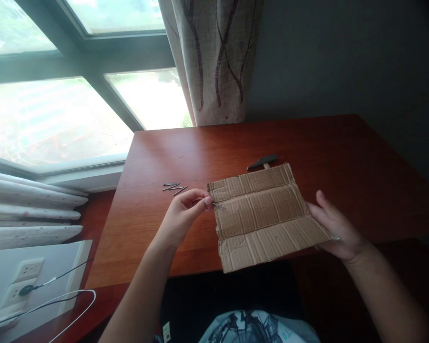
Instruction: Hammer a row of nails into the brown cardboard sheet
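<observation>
A creased brown cardboard sheet [266, 214] is held above the near edge of a reddish wooden table [325, 157]. My right hand [338, 228] supports its right edge from beneath, fingers curled round it. My left hand [186, 212] pinches a thin nail against the sheet's left edge. Several loose nails [173, 187] lie on the table just left of my left hand. A hammer [262, 162] lies behind the cardboard, its dark head showing and its handle mostly hidden.
A patterned curtain [214, 57] hangs at the table's far edge beside a large window [57, 109]. At lower left, a wall socket [26, 271] with a plugged-in cable [57, 300]. Folded white bedding [28, 209] lies at the left.
</observation>
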